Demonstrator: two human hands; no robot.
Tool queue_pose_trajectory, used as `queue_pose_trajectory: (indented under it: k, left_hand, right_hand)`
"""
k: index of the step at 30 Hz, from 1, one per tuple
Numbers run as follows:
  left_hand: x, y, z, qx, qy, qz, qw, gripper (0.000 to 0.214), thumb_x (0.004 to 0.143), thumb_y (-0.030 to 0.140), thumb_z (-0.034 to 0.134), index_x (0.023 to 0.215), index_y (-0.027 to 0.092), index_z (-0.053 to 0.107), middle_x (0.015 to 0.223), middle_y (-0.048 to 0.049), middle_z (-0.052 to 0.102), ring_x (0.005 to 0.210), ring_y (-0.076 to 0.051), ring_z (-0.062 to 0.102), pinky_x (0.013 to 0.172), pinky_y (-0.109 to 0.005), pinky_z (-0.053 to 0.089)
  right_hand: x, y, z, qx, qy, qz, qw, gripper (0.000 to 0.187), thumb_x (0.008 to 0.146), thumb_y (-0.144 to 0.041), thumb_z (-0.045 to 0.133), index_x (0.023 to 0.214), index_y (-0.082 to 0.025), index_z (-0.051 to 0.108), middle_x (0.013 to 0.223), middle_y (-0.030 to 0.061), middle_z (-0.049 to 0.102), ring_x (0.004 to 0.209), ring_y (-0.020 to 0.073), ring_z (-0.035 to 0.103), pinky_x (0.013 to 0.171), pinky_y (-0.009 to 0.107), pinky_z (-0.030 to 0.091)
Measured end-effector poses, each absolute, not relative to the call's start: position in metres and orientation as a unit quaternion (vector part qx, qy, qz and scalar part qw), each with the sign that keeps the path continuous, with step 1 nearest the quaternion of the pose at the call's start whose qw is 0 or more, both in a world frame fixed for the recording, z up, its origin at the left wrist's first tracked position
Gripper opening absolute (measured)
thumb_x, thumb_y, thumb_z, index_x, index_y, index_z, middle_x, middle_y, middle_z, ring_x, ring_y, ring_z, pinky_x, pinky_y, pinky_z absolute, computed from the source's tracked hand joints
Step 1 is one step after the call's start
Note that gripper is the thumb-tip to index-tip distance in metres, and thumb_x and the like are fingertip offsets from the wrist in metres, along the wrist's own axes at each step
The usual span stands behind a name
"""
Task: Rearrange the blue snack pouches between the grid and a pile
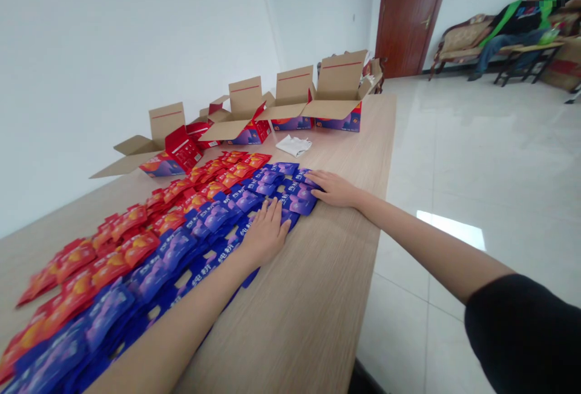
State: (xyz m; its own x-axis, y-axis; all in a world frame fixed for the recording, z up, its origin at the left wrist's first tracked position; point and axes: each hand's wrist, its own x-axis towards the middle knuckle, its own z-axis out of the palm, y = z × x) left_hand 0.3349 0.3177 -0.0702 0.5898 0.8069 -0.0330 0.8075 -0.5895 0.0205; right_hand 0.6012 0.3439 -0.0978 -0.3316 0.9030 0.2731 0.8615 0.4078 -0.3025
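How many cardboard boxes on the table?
5 visible: leftmost box, partly hidden box beside it, middle box, second-from-right box, rightmost box. More may be hidden.

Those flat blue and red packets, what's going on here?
A person's left hand lies on flat blue-and-purple packets, and the right hand touches their far end. Flat red-and-orange packets lie in rows alongside. Beyond them, open cardboard boxes with printed sides stand on the pale wood-grain table.
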Motion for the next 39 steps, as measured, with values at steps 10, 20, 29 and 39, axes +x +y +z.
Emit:
queue_pose_trajectory:
  k: [10, 20, 29, 39]
  left_hand:
    - [0.314, 0.300, -0.068, 0.891, 0.452, 0.012, 0.038, 0.069, 0.101, 0.049, 0.010, 0.155, 0.007, 0.020, 0.164, -0.0135, 0.012, 0.152, -0.026, 0.008, 0.122, -0.047, 0.017]
    - [0.311, 0.286, -0.067, 0.897, 0.441, 0.019, 0.040, 0.066, 0.101, 0.048, 0.019, 0.153, 0.009, 0.026, 0.163, -0.0130, 0.018, 0.151, -0.026, 0.011, 0.123, -0.047, 0.014]
    - [0.229, 0.235, -0.046, 0.878, 0.474, 0.050, 0.038, 0.066, 0.102, 0.052, 0.016, 0.156, 0.015, 0.020, 0.164, -0.0098, 0.011, 0.152, -0.024, 0.008, 0.122, -0.050, 0.017]
    - [0.176, 0.184, -0.069, 0.864, 0.504, 0.007, -0.007, 0.065, 0.100, 0.047, 0.028, 0.154, 0.012, 0.027, 0.161, -0.0118, 0.024, 0.150, -0.028, 0.019, 0.121, -0.053, 0.023]
  right_hand:
    - [0.600, 0.322, -0.093, -0.499, -0.835, 0.072, 0.223, 0.104, 0.078, -0.071, 0.061, 0.157, -0.018, 0.019, 0.162, 0.0166, 0.022, 0.150, 0.0351, 0.016, 0.120, 0.058, 0.012]
    - [0.589, 0.323, -0.094, -0.504, -0.834, 0.057, 0.217, 0.099, 0.079, -0.064, 0.064, 0.157, -0.021, 0.021, 0.160, 0.0155, 0.027, 0.149, 0.0348, 0.018, 0.119, 0.058, 0.011]
    - [0.563, 0.279, -0.090, -0.463, -0.827, 0.056, 0.314, 0.070, 0.093, -0.051, 0.051, 0.153, -0.024, 0.029, 0.155, 0.0132, 0.037, 0.147, 0.0294, 0.026, 0.119, 0.055, 0.021]
    - [0.498, 0.253, -0.087, -0.371, -0.911, 0.078, 0.162, 0.061, 0.099, -0.043, 0.041, 0.156, -0.024, 0.026, 0.159, 0.0078, 0.032, 0.150, 0.0256, 0.022, 0.123, 0.052, 0.016]
